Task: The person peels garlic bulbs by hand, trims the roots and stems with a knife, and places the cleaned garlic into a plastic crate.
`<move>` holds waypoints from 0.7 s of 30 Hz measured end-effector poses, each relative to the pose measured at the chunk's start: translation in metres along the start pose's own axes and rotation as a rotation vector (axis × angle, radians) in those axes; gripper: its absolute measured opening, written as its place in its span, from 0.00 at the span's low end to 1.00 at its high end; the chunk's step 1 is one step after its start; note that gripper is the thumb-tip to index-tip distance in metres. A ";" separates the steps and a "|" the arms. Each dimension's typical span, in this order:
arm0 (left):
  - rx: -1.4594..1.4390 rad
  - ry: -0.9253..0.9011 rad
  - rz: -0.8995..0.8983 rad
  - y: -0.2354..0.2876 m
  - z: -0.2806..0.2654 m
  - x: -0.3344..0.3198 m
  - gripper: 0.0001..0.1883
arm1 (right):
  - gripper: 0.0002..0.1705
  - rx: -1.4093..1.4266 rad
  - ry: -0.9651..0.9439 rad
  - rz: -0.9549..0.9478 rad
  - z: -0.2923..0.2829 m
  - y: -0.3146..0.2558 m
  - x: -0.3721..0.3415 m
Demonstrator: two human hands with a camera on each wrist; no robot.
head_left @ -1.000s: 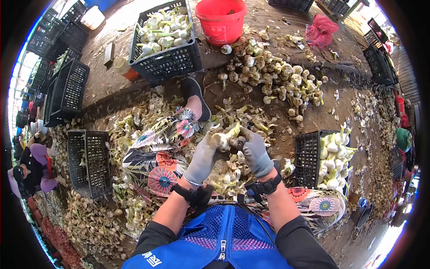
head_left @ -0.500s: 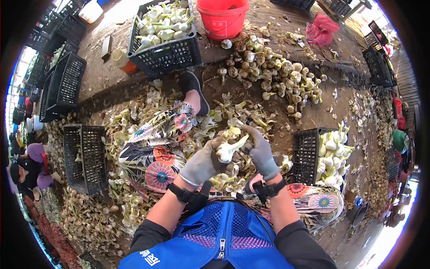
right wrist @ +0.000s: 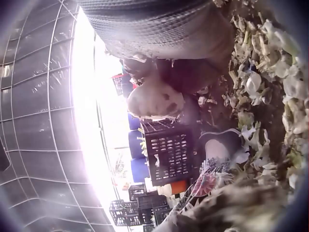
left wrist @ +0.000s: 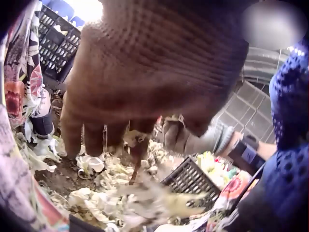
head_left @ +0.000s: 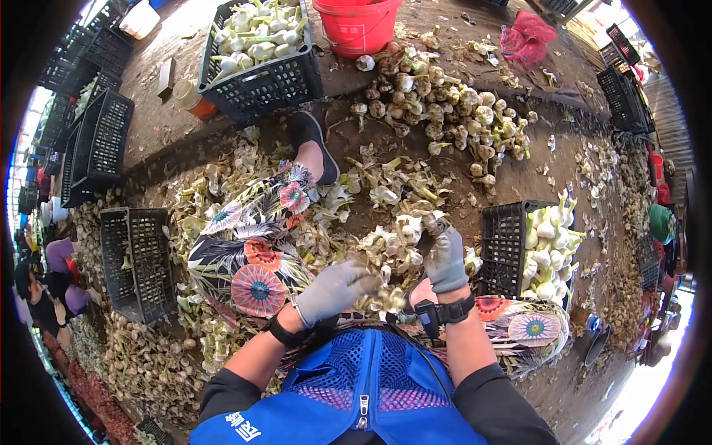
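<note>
In my gloved right hand (head_left: 445,259), I hold a garlic bulb (right wrist: 155,102) with dirt-marked pale skin, its lower side showing beneath my fingers in the right wrist view. My gloved left hand (head_left: 334,291) is apart from it, lower and to the left, over my lap. Its fingers (left wrist: 96,140) point down and stand slightly spread. Blurred husk scraps (left wrist: 164,200) are in the air just below them. Peeled leaves and husks (head_left: 378,248) cover the ground between my legs.
A crate of trimmed garlic (head_left: 512,241) stands by my right knee and another full crate (head_left: 263,93) ahead. An empty black crate (head_left: 133,259) is on the left. Untrimmed bulbs (head_left: 452,111) are heaped near a red bucket (head_left: 356,30). Another person (head_left: 52,289) sits at far left.
Both hands were together at a garlic bulb. My left hand has come away, down and left, and scraps fly from it. The bulb stays in my right hand.
</note>
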State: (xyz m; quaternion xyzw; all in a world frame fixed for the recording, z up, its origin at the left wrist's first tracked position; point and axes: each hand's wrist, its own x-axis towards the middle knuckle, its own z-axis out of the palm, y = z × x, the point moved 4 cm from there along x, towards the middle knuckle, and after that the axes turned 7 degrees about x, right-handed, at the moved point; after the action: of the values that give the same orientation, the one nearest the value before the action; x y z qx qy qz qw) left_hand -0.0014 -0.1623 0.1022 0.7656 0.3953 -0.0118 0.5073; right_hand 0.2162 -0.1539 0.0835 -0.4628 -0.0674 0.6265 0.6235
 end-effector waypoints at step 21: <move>-0.586 0.349 -0.038 0.016 -0.033 0.036 0.19 | 0.13 -0.422 -0.200 -0.023 0.007 0.000 0.000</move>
State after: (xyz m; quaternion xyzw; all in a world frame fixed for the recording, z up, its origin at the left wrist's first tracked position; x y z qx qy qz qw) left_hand 0.0203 -0.1180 0.1157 0.5702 0.4768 0.2241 0.6304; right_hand 0.2117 -0.1503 0.0873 -0.5178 -0.2636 0.6340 0.5104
